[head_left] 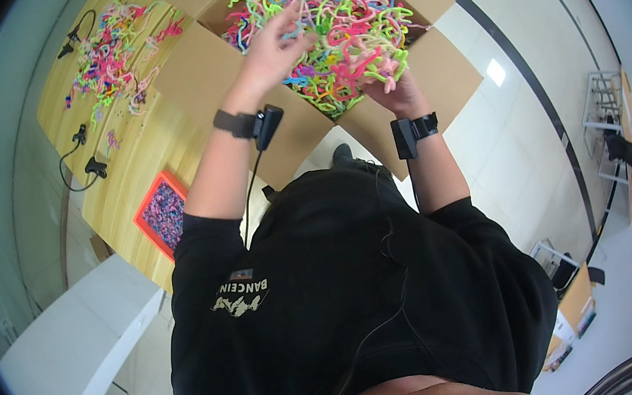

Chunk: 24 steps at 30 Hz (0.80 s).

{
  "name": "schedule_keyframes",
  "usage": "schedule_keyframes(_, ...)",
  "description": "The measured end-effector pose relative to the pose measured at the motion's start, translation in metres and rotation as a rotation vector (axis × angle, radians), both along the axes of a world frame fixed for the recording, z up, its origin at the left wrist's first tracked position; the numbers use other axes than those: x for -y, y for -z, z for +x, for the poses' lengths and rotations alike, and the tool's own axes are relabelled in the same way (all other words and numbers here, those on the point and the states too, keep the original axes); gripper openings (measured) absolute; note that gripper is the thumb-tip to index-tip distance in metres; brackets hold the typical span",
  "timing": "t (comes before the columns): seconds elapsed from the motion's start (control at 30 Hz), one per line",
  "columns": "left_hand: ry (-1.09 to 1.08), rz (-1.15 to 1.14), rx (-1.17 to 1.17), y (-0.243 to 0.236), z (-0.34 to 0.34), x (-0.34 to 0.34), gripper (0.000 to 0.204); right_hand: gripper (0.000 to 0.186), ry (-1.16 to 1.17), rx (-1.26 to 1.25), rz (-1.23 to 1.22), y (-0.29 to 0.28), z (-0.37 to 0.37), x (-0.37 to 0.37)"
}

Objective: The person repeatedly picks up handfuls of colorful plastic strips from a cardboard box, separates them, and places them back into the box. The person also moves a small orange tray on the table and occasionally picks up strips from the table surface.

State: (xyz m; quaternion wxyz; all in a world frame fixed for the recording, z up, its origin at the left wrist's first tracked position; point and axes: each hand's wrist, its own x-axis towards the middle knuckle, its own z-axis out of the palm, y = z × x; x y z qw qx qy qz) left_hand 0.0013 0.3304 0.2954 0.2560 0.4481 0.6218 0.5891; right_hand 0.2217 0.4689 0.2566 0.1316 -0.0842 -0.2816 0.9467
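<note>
A large cardboard box (427, 77) holds a heap of soft, squiggly, worm-like strands (324, 7) in pink, lime green, blue, red and other colours. Over the left part of the heap is my left hand (276, 48), its fingers apart and its thumb stretched toward the middle. A pale strand lies by its fingertips; I see no firm grip on it. At the heap's near right side, my right hand (396, 94) holds a clump of pink and lime strands (366, 61) from below. That clump hides most of its fingers.
On the wooden table (122, 194) at left lies a loose pile of similar strands (113, 56). An orange tray (148, 230) of small dark purple-and-pink pieces sits near its edge, beside black clips with cables (95, 168). Box flaps spread outward. Wheeled racks (604, 111) stand far right.
</note>
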Motion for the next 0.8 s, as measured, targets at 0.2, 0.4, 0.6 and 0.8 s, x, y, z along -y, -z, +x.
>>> schedule_keyframes(0.2, 0.264, -0.253, 0.029, -0.031, 0.039, 0.005, 0.042, 0.055, 0.015, 0.093, 0.213, -0.002, -0.011, 0.006)
schedule_keyframes(0.4, 0.263, -0.204, -0.004, -0.013, 0.035, 0.010, 0.037, 0.048, -0.054, 0.350, 0.824, -0.020, -0.018, 0.004)
schedule_keyframes(0.6, 0.156, -0.197, -0.011, 0.006, 0.023, -0.006, 0.019, 0.030, 0.063, 0.481, 1.199, -0.025, -0.026, -0.002)
schedule_keyframes(0.8, -0.146, -0.045, 0.297, 0.016, -0.010, -0.020, 0.020, 0.029, 0.056, 0.729, 0.976, -0.024, -0.012, -0.008)
